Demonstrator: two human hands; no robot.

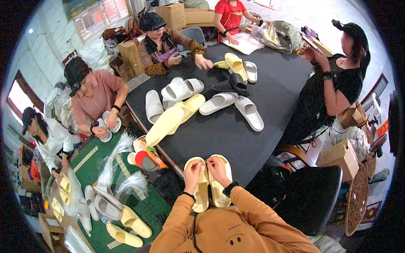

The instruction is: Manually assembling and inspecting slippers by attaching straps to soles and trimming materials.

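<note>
A pair of pale yellow slippers lies side by side at the near edge of the black table, heels toward me: the left slipper (201, 195) and the right slipper (221, 197). My left hand (192, 174) rests over the strap of the left one, its fingers pinched together. Over the other strap, my right hand (217, 170) is pinched in the same way, close to the left hand. Whatever the fingertips hold between the two straps is too small to make out.
On the black table (177, 147) lie yellow slippers (165, 125), grey slippers (249, 114) and a black slipper (238, 82). A green table (95, 162) at left bears bundles of clear strips (131, 187) and more slippers. Several co-workers surround the tables. A black chair (314, 198) stands at my right.
</note>
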